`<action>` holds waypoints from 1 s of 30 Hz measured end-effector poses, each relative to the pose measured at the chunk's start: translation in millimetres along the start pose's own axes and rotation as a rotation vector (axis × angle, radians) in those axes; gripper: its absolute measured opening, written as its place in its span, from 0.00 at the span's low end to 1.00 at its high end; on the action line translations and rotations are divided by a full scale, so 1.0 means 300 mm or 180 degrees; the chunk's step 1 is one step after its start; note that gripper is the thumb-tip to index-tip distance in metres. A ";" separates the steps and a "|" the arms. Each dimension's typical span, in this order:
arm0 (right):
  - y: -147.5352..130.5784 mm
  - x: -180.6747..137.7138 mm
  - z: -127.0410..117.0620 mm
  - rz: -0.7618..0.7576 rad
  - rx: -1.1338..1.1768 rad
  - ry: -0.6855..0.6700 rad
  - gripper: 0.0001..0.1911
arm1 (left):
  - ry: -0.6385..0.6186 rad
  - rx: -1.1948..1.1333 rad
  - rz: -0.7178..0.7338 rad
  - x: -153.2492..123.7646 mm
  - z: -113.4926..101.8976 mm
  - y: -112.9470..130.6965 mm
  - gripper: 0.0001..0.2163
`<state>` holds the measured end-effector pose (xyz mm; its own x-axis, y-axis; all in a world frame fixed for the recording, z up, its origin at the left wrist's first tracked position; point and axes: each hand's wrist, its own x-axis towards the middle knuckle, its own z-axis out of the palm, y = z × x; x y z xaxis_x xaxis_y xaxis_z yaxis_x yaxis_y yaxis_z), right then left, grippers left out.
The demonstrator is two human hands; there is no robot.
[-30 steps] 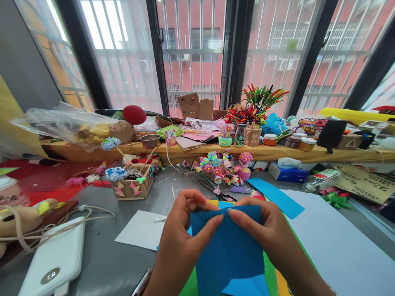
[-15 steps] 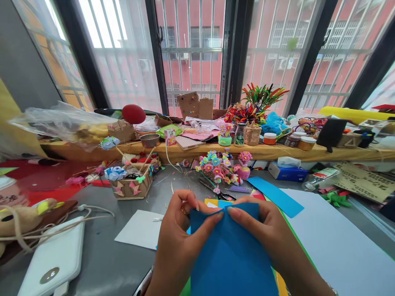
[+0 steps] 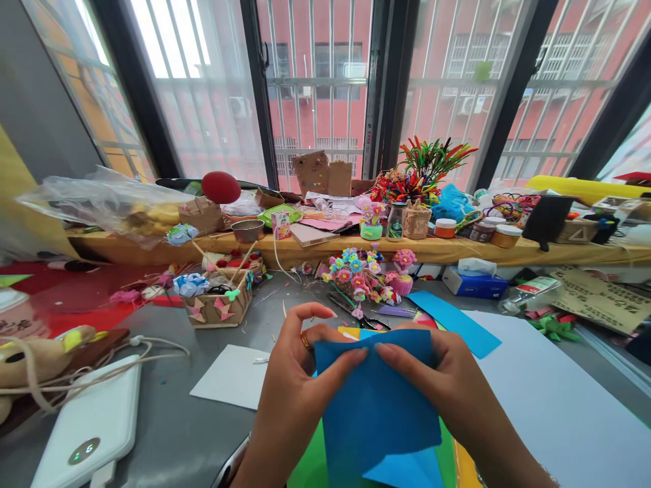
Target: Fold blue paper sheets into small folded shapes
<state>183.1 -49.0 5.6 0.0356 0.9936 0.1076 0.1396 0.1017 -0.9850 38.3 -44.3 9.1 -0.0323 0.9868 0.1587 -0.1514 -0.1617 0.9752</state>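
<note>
Left hand [image 3: 296, 388], right hand [image 3: 450, 381]: fingers clamped on blue paper [image 3: 381, 410] at its twelve-o'clock edge. Pinches close together, likely for control.

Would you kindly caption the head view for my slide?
Left hand and right hand pinch blue paper by its upper edge above a table.

This is a craft workroom, set beside barred windows [image 3: 203, 115] across the top of the frame. Fuzzy craft flowers [image 3: 359, 276] at centre, a decorated cardboard box [image 3: 218, 314] at centre left and folded blue paper [image 3: 381, 413] at bottom centre show it. Lidded jars [image 3: 445, 230], right of centre, are possibly paint, too small to be sure.
</note>
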 end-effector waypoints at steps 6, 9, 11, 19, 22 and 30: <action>0.006 0.003 0.000 0.0233 0.0433 -0.0181 0.15 | 0.0011 -0.0435 -0.0076 -0.007 0.012 0.000 0.19; 0.006 0.003 0.001 0.0416 0.0623 -0.0175 0.15 | 0.0041 -0.0463 -0.0056 -0.011 0.017 0.001 0.18; 0.005 0.003 0.002 0.0473 0.0706 -0.0134 0.15 | 0.0050 -0.0453 -0.0050 -0.010 0.017 0.000 0.19; 0.006 0.005 0.010 0.0058 0.0167 0.0114 0.14 | 0.0055 -0.0071 0.0008 -0.002 0.010 0.001 0.18; 0.008 0.002 0.012 0.0025 0.0091 0.0140 0.15 | 0.0149 0.0184 0.0093 -0.003 0.011 0.005 0.20; 0.006 -0.001 0.015 0.0213 0.0325 0.0104 0.15 | 0.0134 -0.0064 0.0063 -0.006 0.013 0.000 0.18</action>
<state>178.8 -48.8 3.1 0.0740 0.9963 0.0440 0.0344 0.0415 -0.9985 42.2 -46.0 9.3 -0.0769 0.9823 0.1707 -0.1701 -0.1816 0.9686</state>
